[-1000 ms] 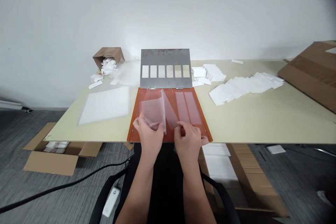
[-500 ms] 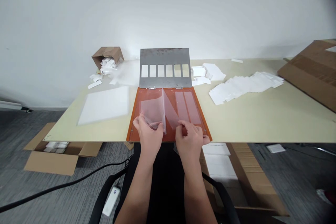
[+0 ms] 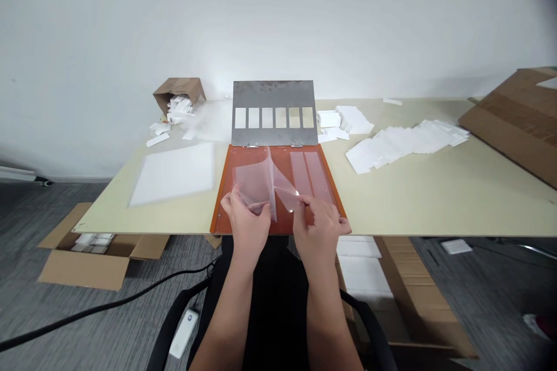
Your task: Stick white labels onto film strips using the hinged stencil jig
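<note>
Cream tabletop (image 3: 435, 197) holds white papers (image 3: 404, 145) and an orange board (image 3: 282, 220), left hand (image 3: 246, 223) and right hand (image 3: 317, 229) fingers pinching translucent film (image 3: 255, 182).

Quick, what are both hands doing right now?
Left hand: closed, pinching the translucent film.
Right hand: closed, pinching the film's right part.

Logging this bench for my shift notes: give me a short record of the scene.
Left hand: grips the lower edge of a translucent film sheet
Right hand: pinches a flap of the sheet
Under hands: orange board, two translucent strips on its right
Behind: raised hinged metal plate, six windows
Table: tipped carton, white cards, frosted sheet
</note>
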`<state>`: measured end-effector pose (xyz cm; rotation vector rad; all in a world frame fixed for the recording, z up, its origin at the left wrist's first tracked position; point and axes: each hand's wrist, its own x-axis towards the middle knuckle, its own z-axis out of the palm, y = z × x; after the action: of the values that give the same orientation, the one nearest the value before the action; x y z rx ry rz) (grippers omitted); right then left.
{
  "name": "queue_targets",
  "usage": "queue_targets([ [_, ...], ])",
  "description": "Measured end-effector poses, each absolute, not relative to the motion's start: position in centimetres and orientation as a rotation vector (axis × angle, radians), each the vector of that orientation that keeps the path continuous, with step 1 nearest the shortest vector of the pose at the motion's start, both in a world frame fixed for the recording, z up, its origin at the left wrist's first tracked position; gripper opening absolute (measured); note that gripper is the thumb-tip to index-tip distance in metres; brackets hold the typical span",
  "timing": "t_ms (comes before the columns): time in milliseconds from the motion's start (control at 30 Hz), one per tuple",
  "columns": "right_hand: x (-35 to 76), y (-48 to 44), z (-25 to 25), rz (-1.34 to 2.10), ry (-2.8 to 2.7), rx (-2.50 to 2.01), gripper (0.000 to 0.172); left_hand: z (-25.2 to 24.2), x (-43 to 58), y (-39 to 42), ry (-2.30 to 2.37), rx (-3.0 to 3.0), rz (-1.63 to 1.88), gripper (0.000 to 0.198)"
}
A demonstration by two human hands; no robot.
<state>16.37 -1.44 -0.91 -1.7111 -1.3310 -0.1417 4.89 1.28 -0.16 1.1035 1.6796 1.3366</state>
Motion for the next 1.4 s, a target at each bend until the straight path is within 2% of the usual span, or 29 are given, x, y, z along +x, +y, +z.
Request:
queue_targets([
  [633, 16.7, -1.4, -1.2, -0.144, -1.315, -1.711, 0.018, -1.1, 4.4, 1.5, 1.66, 1.101, 1.378, 0.076],
  [900, 16.7, -1.4, -1.5, -0.064, -1.26, -1.835, 0.025, -1.1, 4.2, 1.4, 1.667, 1.086, 1.381, 0.078],
  [1400, 16.7, -1.8, -2.6, -0.08, -1.193, -1.858, 0.021, -1.2, 3.7, 1.7, 1.704, 1.111, 1.442, 0.074],
])
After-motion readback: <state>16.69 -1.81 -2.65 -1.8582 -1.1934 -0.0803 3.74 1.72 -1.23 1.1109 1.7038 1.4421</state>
